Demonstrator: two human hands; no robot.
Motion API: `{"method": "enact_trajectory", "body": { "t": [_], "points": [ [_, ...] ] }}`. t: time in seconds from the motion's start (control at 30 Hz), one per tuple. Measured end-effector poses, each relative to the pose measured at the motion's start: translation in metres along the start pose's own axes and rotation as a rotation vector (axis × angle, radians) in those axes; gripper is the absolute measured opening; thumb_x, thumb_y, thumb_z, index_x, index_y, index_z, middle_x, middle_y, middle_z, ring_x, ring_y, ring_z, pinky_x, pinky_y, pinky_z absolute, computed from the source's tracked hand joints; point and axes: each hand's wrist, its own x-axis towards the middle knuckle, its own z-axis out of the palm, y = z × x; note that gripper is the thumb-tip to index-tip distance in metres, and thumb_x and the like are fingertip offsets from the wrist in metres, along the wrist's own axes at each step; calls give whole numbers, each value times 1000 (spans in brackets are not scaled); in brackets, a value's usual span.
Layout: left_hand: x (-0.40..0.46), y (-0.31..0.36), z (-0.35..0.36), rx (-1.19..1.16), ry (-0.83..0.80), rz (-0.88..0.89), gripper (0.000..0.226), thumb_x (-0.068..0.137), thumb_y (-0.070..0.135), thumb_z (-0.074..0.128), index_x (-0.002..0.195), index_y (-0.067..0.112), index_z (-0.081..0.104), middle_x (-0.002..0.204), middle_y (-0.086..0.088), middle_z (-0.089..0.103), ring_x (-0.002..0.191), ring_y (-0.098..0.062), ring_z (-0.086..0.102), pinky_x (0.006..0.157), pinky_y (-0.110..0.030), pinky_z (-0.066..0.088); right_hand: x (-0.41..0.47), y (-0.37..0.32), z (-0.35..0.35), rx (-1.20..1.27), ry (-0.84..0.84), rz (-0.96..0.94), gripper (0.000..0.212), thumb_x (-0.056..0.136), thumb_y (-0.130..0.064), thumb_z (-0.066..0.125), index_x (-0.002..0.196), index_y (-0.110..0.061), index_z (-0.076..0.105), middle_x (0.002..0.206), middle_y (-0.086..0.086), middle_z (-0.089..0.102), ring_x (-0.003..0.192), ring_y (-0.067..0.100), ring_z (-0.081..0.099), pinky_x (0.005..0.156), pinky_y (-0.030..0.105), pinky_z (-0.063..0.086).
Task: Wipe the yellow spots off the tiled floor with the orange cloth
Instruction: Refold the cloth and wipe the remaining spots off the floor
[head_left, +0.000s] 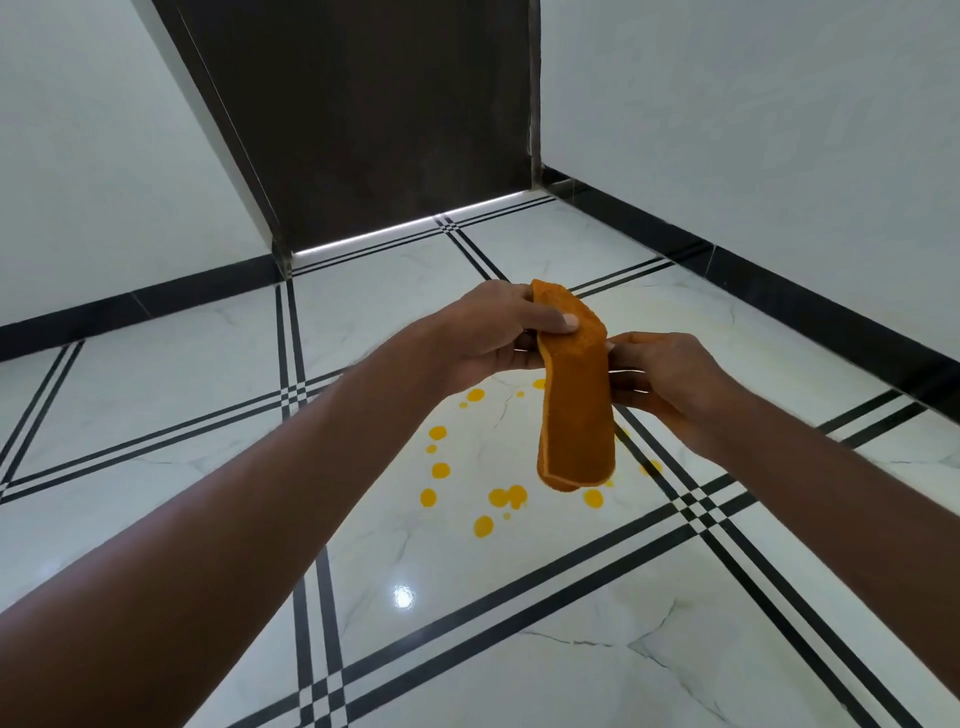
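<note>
An orange cloth (575, 410), folded into a long strip, hangs in the air above the floor. My left hand (493, 332) pinches its upper end, thumb on top. My right hand (670, 382) grips its right edge a little lower. Below the cloth, several round yellow spots (440, 470) lie scattered in a loose ring on a white marble-look tile of the floor (405, 561). Some spots are hidden behind the hanging cloth. Neither hand touches the floor.
Black double stripes cross the glossy white tiles. A dark brown door (374, 114) stands at the back between white walls with a black skirting (779, 291). A bright light reflection (404, 596) shines on the tile near me.
</note>
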Motion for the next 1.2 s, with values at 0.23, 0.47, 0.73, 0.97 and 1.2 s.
{"method": "enact_trajectory", "body": {
  "t": [0.23, 0.47, 0.73, 0.97, 1.2],
  "points": [
    [5, 1, 0, 21, -16, 13, 53, 93, 17, 68, 141, 9, 47, 127, -7, 63, 115, -26, 64, 96, -39, 57, 5, 5, -2, 79, -11, 65, 20, 99, -12, 63, 117, -5, 68, 108, 15, 75, 97, 29, 73, 72, 33, 59],
    [10, -16, -50, 184, 249, 9, 41, 90, 17, 72, 129, 19, 59, 113, -7, 66, 95, -19, 70, 70, -27, 62, 29, 12, -49, -60, 330, 49, 27, 90, -12, 76, 114, -3, 68, 110, 22, 73, 91, 32, 73, 75, 39, 61],
    [13, -37, -67, 172, 378, 5, 35, 91, 21, 70, 125, 19, 64, 107, -7, 67, 92, -19, 69, 71, -25, 62, 31, -9, -48, -56, 306, -97, 32, 92, -26, 74, 122, -15, 67, 113, 9, 72, 101, 28, 71, 94, 42, 58],
    [-2, -40, -91, 194, 448, 80, 18, 96, 22, 62, 108, 16, 74, 103, -5, 72, 94, -18, 69, 71, -24, 57, 33, -18, -62, 1, 354, -154, 20, 91, -17, 76, 110, -11, 74, 103, 12, 75, 95, 27, 74, 96, 48, 59],
    [-11, -39, -106, 344, 432, 96, 34, 85, 21, 75, 118, 13, 71, 107, -3, 70, 100, -19, 68, 83, -31, 57, 22, -28, -66, -273, 240, -238, 23, 87, -12, 78, 110, -11, 76, 105, 11, 75, 102, 27, 71, 100, 44, 56]
  ]
}}
